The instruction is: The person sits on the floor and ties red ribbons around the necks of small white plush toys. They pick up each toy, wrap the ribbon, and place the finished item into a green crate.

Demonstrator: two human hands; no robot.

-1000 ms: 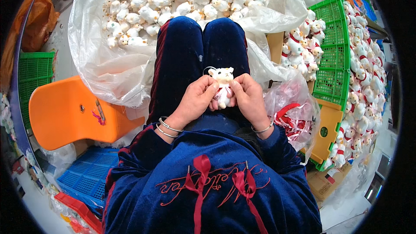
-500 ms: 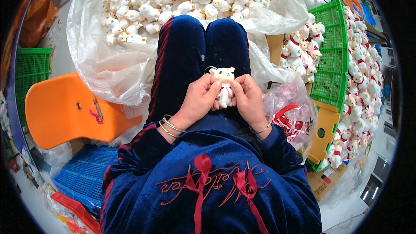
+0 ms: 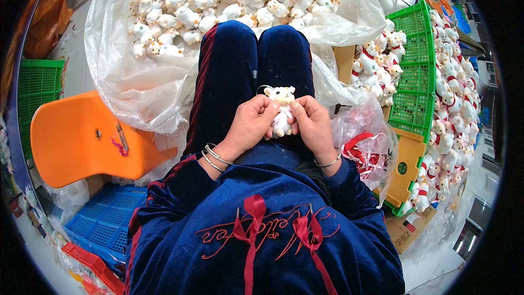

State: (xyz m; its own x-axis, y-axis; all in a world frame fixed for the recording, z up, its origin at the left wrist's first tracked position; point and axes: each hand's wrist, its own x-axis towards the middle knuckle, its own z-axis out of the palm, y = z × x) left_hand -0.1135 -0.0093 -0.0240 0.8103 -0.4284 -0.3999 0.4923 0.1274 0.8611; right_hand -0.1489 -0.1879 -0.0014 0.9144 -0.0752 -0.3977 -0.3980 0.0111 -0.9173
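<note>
A small white plush animal (image 3: 282, 96) with dark eyes and a loop of cord at its head sits upright over my lap, facing up. Round its neck is a pale ribbon bow (image 3: 284, 111). My left hand (image 3: 252, 123) pinches the left side at the bow, thumb on top, fingers curled behind the toy. On the other side, my right hand (image 3: 311, 123) grips in the same way, its thumb tip at the bow. The fingers under the toy are partly hidden.
Ahead, a big clear plastic bag (image 3: 125, 82) holds many white plush toys (image 3: 188, 15). At right are a bag of red and pink ribbons (image 3: 364, 155), a green crate (image 3: 410, 71) and toys with red scarves (image 3: 448, 114). An orange stool (image 3: 71, 142) with thread snips (image 3: 122, 137) stands left, near a blue crate (image 3: 106, 221).
Both hands keep nearly the same hold on the plush animal. Its body tilts up slightly, and the bow's loops look a little more spread.
</note>
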